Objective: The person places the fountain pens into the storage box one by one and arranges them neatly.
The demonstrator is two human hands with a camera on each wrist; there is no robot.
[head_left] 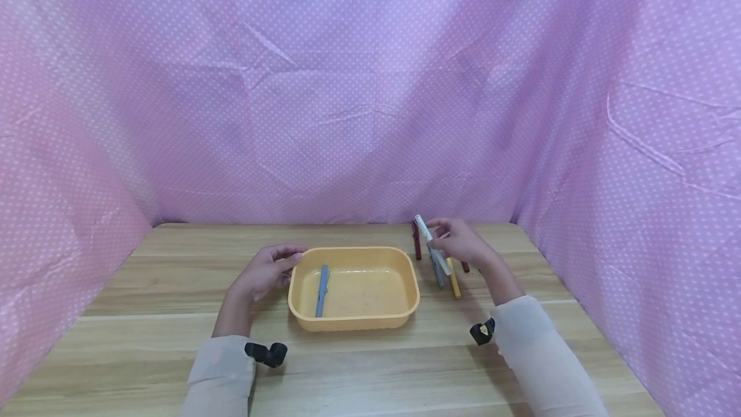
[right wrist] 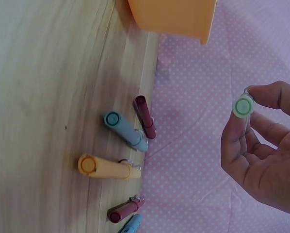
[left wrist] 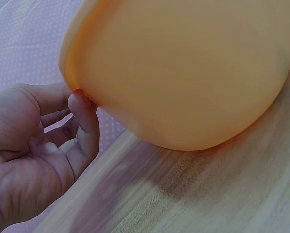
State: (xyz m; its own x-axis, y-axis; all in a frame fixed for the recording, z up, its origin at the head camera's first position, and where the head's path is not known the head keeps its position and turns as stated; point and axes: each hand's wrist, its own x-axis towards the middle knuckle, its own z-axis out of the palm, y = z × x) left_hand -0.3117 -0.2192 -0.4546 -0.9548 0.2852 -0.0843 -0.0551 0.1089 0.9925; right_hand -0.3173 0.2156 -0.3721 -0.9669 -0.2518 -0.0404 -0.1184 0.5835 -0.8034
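My left hand (head_left: 263, 272) pinches the far left corner of the yellow plastic tray (head_left: 354, 324) between thumb and fingers; the left wrist view shows the thumb on the rim (left wrist: 67, 58). Inside the tray, toward its left side, lies a blue-grey pen (head_left: 321, 291). To the right of the tray, my right hand (head_left: 461, 243) holds a whitish pen (head_left: 427, 231) by thumb and fingertips, raised above the table. Its pale green round end (right wrist: 243, 106) faces the right wrist camera.
On the wooden table (head_left: 347, 372), below the right hand, lie several pens: a dark red pen (right wrist: 144, 116), a grey-blue pen (right wrist: 125, 131), a yellow pen (right wrist: 108, 167), another dark red pen (right wrist: 123, 211) and a light blue pen (right wrist: 131, 225). Pink dotted cloth (head_left: 347, 114) surrounds the table.
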